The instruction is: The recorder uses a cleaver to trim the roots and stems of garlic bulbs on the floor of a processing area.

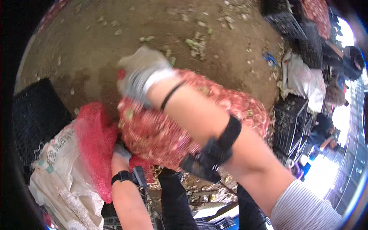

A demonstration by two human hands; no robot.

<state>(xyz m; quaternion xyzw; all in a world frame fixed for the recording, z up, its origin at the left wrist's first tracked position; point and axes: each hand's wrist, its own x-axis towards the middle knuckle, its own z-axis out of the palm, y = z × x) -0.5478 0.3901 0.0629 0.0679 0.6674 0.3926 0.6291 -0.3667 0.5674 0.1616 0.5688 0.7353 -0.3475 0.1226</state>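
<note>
A full red mesh sack [161,132], packed with pale pieces that look like garlic, lies across the middle in front of me. My right hand [143,71], in a grey-white glove, reaches over it to its far left end. Motion blurs that hand, but the fingers look closed, with a bit of red mesh at their edge. Lower down, my left hand [122,151], also gloved, is by the sack's near left side. Its fingers are hidden between the sack and a slack red mesh bag [97,153]. Both forearms wear black straps with small devices.
White woven sacks [61,165] are heaped at the left beside a black crate [38,111]. More black crates [289,122] and a pale sack [303,80] line the right, where people work. Scraps litter the dirt floor [96,50]. My dark-trousered legs [176,203] are below.
</note>
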